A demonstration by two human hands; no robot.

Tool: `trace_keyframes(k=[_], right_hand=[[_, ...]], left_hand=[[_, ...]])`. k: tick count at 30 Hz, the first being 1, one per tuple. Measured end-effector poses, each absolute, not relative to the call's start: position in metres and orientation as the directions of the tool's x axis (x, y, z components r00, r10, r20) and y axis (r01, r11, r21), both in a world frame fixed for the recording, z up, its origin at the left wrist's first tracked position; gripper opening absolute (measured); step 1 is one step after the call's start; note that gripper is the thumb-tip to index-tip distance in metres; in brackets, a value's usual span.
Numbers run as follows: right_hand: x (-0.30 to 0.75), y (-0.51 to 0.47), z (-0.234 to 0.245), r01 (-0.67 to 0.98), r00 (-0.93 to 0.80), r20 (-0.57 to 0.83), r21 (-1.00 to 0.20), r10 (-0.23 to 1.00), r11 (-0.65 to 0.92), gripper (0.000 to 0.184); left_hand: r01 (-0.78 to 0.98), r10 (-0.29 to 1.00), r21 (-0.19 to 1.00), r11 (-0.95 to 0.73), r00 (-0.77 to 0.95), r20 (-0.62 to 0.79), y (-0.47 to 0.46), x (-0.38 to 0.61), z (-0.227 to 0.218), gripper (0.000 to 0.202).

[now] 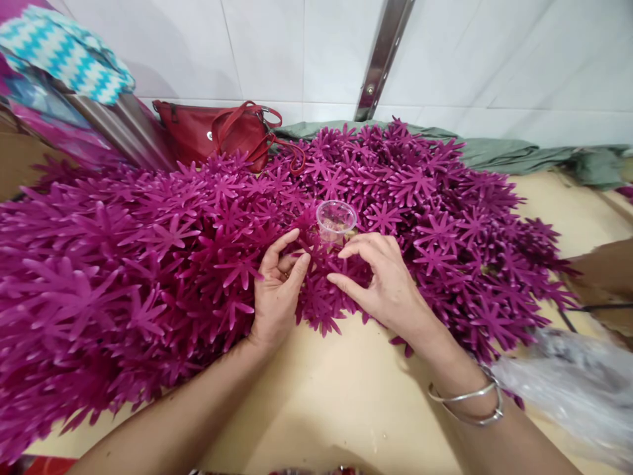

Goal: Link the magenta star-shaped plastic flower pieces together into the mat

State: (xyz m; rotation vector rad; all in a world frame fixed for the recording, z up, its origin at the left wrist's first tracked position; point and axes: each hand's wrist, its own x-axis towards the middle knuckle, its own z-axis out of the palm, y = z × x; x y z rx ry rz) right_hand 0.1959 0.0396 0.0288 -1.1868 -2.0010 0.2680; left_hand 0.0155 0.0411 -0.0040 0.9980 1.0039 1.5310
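Flowers (277,198) are heaped thickly across the table (341,389), the heap's long axis stretched from nine o'clock to three, petals splayed every way. And there, ringed by them, just past twelve from the gap between the hands, the cup (336,229) is seen, mouth turned upward, axis near upright!

The left hand (277,287) is angled in from between seven and eight, fingers curled and aimed toward one. Its index tip and thumb are parted; whether any petal is pinched by the lower fingers cannot be told.

Over to the right hand (388,280): its forearm is slanted in from between four and five, fingertips pointed toward ten, thumb and forefinger apart, a gap plainly shown. A bangle (465,398) is worn on that arm. Between ten and eleven, a red bag (190,135) is set beyond the flowers.
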Motion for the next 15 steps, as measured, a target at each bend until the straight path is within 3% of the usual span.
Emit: trace_keyframes(k=[5,10,15], right_hand=[[0.183,0.034,0.025,0.594,-0.116,0.560,-0.623,0.820,0.509,0.020],[0.174,0.032,0.017,0.368,-0.004,0.405,-0.850,0.914,0.378,0.019],[0.172,0.033,0.012,0.263,0.020,0.348,-0.906,0.937,0.331,0.022]], left_hand=[[-0.418,0.997,0.907,-0.055,-0.068,0.029,0.041,0.018,-0.004,0.050],[-0.453,0.998,0.892,0.004,0.061,0.026,0.038,0.020,0.000,0.041],[-0.419,0.995,0.908,-0.020,0.080,0.058,0.037,0.020,-0.001,0.034]])
